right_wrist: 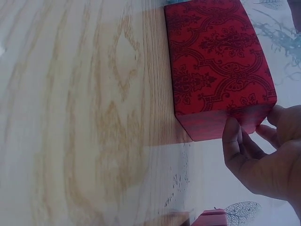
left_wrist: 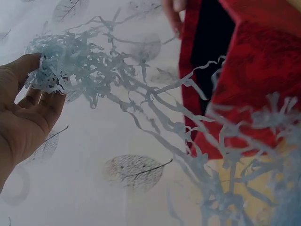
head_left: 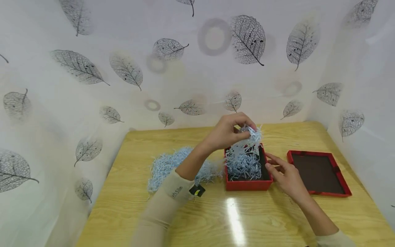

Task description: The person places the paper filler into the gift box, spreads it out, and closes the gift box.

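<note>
My left hand (head_left: 229,132) is raised over a red box (head_left: 248,185) and grips a tuft of pale blue shredded paper (head_left: 254,135). Strands trail down from that tuft, as the left wrist view also shows. More shredded paper (head_left: 243,166) lies inside the box, against its dark lining. At the box's right side is my right hand (head_left: 287,176). Its fingertips touch the outer wall of the patterned red box (right_wrist: 218,56) in the right wrist view, without wrapping round it.
A loose pile of pale blue shredded paper (head_left: 168,166) spreads on the wooden table (head_left: 123,206) left of the box, partly behind my left forearm. To the right lies a red lid (head_left: 319,173), dark inside face up. A leaf-printed curtain (head_left: 191,75) hangs behind the table.
</note>
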`<state>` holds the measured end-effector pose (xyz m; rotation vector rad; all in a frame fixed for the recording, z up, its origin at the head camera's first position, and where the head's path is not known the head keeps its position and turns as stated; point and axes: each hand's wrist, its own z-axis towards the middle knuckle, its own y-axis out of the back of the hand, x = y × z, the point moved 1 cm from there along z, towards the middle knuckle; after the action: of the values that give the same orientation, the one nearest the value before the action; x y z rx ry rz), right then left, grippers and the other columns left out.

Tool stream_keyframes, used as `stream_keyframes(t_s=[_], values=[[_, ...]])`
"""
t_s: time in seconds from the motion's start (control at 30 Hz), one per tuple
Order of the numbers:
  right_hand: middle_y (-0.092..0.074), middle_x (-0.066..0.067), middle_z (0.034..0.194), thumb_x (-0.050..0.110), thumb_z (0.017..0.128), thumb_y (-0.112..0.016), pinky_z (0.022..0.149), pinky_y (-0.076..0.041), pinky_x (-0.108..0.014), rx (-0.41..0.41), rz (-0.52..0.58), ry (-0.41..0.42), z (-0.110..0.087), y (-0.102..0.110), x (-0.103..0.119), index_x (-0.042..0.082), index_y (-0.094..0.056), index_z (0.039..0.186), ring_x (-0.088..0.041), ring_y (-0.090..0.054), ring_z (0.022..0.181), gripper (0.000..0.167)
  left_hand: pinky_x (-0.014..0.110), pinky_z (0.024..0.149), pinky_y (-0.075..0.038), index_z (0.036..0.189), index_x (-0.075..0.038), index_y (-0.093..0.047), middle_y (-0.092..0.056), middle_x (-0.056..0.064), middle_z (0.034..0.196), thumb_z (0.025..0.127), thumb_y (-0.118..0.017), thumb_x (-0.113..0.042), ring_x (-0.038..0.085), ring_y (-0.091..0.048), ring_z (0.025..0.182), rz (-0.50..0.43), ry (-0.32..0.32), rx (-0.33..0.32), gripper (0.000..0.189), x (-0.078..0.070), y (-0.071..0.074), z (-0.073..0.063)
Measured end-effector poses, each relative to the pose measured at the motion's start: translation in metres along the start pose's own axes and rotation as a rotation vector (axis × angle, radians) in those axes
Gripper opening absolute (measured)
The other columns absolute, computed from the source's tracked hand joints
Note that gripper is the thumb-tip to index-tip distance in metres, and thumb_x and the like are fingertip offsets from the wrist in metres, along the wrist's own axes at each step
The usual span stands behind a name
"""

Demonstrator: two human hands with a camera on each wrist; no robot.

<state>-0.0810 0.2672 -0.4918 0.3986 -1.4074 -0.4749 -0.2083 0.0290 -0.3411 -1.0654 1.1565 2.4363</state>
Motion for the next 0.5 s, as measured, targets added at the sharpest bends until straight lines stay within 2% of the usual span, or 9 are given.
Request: stream_keyframes(t_s=[0.2,0.33,0.5], values=[[-0.070,-0.023,0.125,0.025,0.109,-0.063,0.062,-0.056,-0.028,-0.011,-0.013,0.019,0.001,-0.001,-0.001,0.013,-0.057,0.154,-0.010,-0.070,0.089,0.047,0.020,0.072,-0.055,0.114,-0.008,-0.075,-0.070,0.002,0.111,0.098,-0.073,-0.002,0.008,-0.057,0.090,0.053,0.038,0.081,0.017,0.011,-0.025,-0.003],[-0.069,-0.023,0.127,0.028,0.110,-0.061,0.063,-0.057,-0.028,0.001,-0.012,0.006,0.001,0.000,-0.002,0.012,-0.056,0.155,-0.014,-0.071,0.093,0.048,0.020,0.078,-0.058,0.119,-0.008,-0.073,-0.071,0.003,0.119,0.097,-0.074,-0.003,0.007,-0.063,0.098,0.000,0.070,0.152,0.022,0.018,-0.034,-0.008],[-0.068,-0.023,0.128,0.031,0.111,-0.059,0.063,-0.057,-0.029,0.017,-0.005,-0.009,0.000,0.001,-0.003,0.011,-0.052,0.157,-0.023,-0.073,0.097,0.051,0.022,0.100,-0.054,0.133,-0.009,-0.066,-0.067,0.003,0.133,0.097,-0.079,-0.009,0.007,-0.065,0.117,-0.070,0.107,0.287,0.039,0.022,-0.040,-0.016]])
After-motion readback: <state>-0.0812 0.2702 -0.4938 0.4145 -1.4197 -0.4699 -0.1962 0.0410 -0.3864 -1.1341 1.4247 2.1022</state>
